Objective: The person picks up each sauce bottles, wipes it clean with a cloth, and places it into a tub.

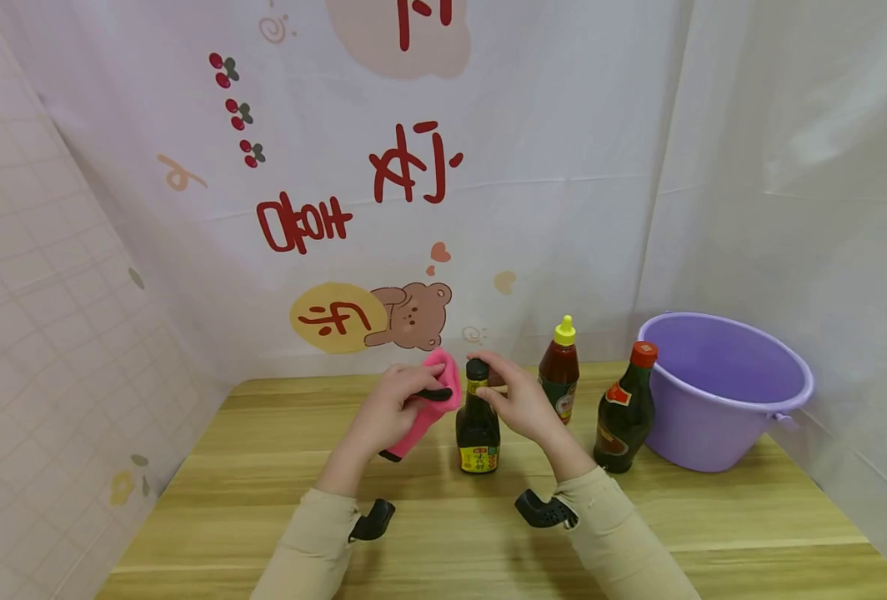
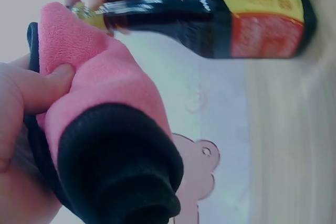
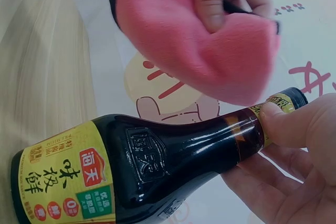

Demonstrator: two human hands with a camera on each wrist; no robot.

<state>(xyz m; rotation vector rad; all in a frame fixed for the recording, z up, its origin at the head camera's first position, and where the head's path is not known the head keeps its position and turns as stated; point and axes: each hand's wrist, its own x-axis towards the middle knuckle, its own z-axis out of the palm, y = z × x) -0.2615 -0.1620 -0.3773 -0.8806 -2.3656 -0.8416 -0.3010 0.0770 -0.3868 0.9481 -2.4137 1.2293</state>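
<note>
A dark soy sauce bottle (image 1: pixel 478 429) with a yellow label stands upright on the wooden table. My right hand (image 1: pixel 522 402) holds it by the neck, thumb and fingers on either side just under the black cap, as the right wrist view (image 3: pixel 299 150) shows closely. To its left, my left hand (image 1: pixel 394 408) grips a folded pink cloth (image 1: pixel 421 423) with black edging. The cloth (image 2: pixel 105 72) hangs in front of the bottle's neck in the left wrist view and hides part of it. Whether cloth and bottle touch, I cannot tell.
Behind my right hand stands a red sauce bottle (image 1: pixel 559 371) with a yellow nozzle cap. Further right is a dark bottle (image 1: pixel 625 417) with a red cap, close beside a purple bucket (image 1: pixel 694 442). A printed white curtain (image 1: pixel 563 167) hangs behind the table (image 1: pixel 263 467).
</note>
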